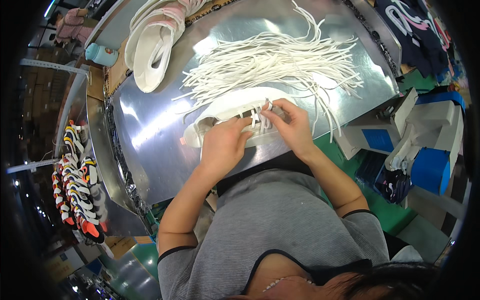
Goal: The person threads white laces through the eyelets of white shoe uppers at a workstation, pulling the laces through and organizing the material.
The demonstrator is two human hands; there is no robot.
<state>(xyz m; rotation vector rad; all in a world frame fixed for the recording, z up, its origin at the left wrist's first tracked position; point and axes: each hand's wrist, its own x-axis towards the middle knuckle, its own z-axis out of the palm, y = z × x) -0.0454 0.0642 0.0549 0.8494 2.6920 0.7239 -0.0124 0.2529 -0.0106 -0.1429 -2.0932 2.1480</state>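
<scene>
A white sneaker (225,106) lies on the metal table in front of me, its heel end to the left and its toe to the right. White laces (262,119) cross its opening. My left hand (226,145) reaches over the near side of the shoe, with its fingertips inside the opening by the laces. Above the lace rows, my right hand (290,122) pinches a white shoelace between thumb and index finger. Just beyond the shoe spreads a big loose heap of white shoelaces (265,62). What the left fingertips hold, if anything, is hidden.
Several white and pink shoes (152,55) are stacked at the back left, near a light blue bottle (101,54). The metal table (150,165) has raised edges. Rows of colourful shoes (77,185) stand at the left. A white and blue machine (425,140) is on the right.
</scene>
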